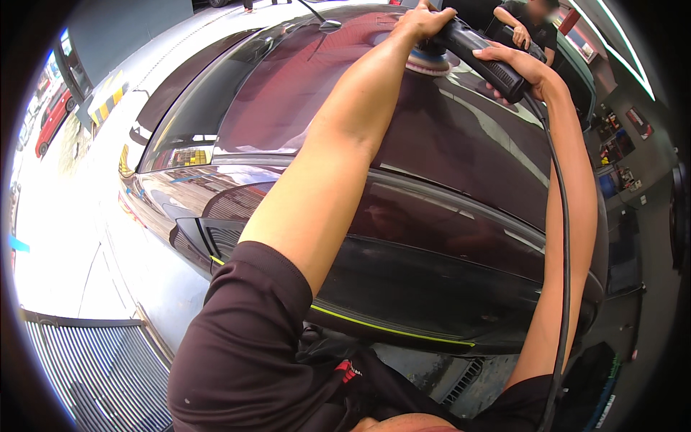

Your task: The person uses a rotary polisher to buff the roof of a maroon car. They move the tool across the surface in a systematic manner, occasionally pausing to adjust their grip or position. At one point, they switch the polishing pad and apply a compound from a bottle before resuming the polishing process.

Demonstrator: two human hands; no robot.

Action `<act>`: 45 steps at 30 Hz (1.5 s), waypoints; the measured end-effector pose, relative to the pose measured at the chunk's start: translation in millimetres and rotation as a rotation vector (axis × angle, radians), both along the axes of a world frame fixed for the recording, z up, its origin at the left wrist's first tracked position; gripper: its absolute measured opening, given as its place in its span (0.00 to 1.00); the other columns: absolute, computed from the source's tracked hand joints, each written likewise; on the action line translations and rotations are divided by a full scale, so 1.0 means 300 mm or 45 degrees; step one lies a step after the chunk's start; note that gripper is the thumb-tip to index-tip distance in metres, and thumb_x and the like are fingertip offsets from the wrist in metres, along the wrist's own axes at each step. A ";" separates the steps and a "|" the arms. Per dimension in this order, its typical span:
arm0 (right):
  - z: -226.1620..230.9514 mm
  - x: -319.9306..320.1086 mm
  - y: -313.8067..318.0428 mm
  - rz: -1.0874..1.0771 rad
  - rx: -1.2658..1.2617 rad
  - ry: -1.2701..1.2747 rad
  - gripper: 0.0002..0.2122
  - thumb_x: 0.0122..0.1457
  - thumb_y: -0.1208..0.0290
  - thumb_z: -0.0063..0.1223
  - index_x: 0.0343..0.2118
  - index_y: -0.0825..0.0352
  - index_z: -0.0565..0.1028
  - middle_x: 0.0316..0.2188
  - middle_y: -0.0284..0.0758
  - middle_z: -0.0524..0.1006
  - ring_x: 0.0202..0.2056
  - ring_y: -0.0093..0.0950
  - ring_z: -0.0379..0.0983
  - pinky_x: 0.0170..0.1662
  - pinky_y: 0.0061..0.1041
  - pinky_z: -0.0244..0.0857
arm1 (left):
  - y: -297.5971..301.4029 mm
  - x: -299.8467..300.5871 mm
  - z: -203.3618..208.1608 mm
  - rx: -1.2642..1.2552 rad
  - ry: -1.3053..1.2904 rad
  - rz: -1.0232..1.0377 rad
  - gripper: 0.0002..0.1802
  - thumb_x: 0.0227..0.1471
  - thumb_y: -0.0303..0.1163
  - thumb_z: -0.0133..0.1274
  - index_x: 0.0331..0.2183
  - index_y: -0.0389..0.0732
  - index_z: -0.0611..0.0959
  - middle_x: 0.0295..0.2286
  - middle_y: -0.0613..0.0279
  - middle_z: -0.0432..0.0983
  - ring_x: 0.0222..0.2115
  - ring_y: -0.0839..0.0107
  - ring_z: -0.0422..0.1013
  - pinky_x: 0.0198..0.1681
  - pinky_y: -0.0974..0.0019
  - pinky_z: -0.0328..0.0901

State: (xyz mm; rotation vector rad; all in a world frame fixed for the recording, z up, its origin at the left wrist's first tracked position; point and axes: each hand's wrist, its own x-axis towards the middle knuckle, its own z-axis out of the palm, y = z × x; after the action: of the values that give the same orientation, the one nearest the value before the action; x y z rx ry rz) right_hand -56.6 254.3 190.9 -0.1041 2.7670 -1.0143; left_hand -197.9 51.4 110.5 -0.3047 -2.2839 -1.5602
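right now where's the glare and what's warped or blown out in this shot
Head view: daylight blows out the pavement at left; the dark car roof mirrors streaks of light near the polisher; fisheye bends the roof edge and darkens the corners; both hands, left hand and right hand, look sharp.

Both arms stretched forward, left hand and right hand clenched

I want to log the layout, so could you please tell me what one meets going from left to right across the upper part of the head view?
Red car outside → yellow-and-black striped barrier → left hand on the polisher's head → polishing pad on the dark car roof → right hand on the polisher handle → wall shelves.
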 end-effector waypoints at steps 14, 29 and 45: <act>-0.097 -0.199 -0.581 0.462 0.139 -0.027 0.44 0.53 0.44 0.65 0.69 0.58 0.60 0.33 0.37 0.78 0.25 0.24 0.79 0.24 0.23 0.76 | -0.697 -0.196 -0.281 -0.429 0.531 0.335 0.39 0.59 0.63 0.40 0.43 0.36 0.85 0.37 0.35 0.81 0.40 0.49 0.79 0.46 0.52 0.70; -0.176 -0.189 -0.971 0.793 0.226 0.081 0.20 0.57 0.50 0.66 0.47 0.59 0.83 0.42 0.32 0.83 0.36 0.25 0.78 0.37 0.29 0.74 | -1.120 -0.022 -0.455 0.400 0.312 0.325 0.30 0.63 0.51 0.48 0.52 0.32 0.78 0.45 0.47 0.78 0.45 0.61 0.73 0.49 0.59 0.67; -0.120 -0.043 -0.397 0.699 -0.002 0.094 0.31 0.57 0.56 0.64 0.62 0.61 0.71 0.49 0.33 0.79 0.44 0.22 0.77 0.39 0.27 0.75 | -0.600 0.048 -0.273 0.201 0.183 -0.002 0.34 0.62 0.59 0.46 0.41 0.34 0.85 0.32 0.54 0.81 0.35 0.66 0.75 0.39 0.59 0.68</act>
State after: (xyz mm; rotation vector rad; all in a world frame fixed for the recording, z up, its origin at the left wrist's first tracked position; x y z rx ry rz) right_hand -69.6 135.3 154.8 -0.8593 2.5616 -0.8688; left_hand -183.6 -128.6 28.5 -0.3642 -2.0400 -1.6514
